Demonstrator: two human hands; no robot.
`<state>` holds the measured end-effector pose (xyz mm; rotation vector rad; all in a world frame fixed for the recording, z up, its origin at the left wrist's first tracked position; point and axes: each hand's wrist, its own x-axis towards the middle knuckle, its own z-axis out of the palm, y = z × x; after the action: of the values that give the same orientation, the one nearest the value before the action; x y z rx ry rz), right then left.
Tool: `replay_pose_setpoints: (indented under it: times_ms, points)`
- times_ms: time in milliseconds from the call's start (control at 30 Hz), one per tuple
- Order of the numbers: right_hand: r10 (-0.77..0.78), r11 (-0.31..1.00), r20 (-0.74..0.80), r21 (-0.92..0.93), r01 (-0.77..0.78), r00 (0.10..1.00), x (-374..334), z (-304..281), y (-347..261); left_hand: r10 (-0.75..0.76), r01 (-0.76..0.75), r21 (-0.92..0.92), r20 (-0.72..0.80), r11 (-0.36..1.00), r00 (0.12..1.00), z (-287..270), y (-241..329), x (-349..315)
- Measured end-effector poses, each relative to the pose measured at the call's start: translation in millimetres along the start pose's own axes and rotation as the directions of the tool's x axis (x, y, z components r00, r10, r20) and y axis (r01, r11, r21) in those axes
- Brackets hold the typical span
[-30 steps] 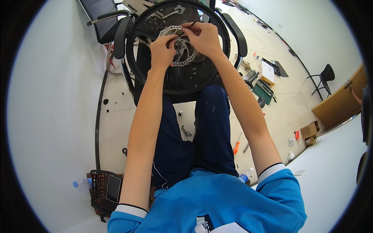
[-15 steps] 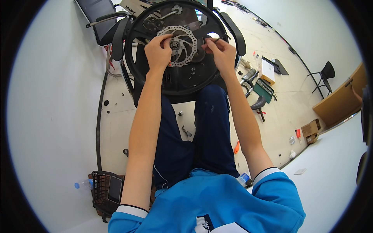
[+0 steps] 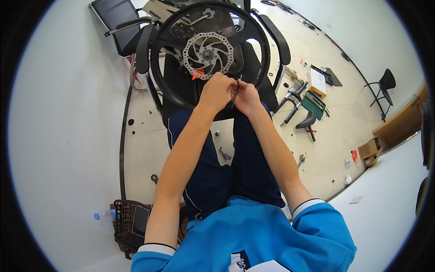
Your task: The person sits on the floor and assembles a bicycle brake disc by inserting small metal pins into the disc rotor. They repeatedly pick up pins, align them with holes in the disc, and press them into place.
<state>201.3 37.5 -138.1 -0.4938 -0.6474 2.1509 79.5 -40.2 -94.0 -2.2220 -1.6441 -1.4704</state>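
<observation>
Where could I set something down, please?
Try the bare floor between the dark-green open tray and the small black chair, or, left, beyond the black mesh basket. It is crowded around the tray, silver-and-black metal fork and black saddle, and at the large black wheel, by the left hand and right hand.

Black chair (image 3: 277, 41): wheel (image 3: 207, 55). Pale floor (image 3: 328, 154): saddle (image 3: 306, 120), wrench (image 3: 301, 160).
</observation>
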Motion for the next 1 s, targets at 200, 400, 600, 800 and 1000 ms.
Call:
replay_pose_setpoints:
  times_ms: [200, 400, 600, 800, 1000]
  points:
    - [-0.038, 0.991, -0.223, -0.134, 0.008, 0.974, 41, -6, -6, -0.171, 0.166, -0.044, -0.275, 0.985, 0.946, -18, 2, 1]
    - [-0.242, 0.850, -0.291, -0.524, 0.058, 0.926, 87, -8, -11, -0.315, 0.313, -0.071, -0.393, 0.947, 0.864, -35, -13, 1]
    - [-0.265, 0.798, -0.297, -0.601, 0.036, 0.918, 98, -10, -10, -0.346, 0.345, -0.066, -0.355, 0.936, 0.869, -33, -14, -2]
    - [-0.197, 0.780, -0.261, -0.626, -0.011, 0.945, 91, -7, -14, -0.368, 0.369, -0.053, -0.293, 0.928, 0.883, -31, -13, -2]
    - [-0.174, 0.850, -0.315, -0.526, -0.019, 0.933, 68, 9, -21, -0.349, 0.358, -0.021, -0.283, 0.933, 0.893, -31, -17, -6]
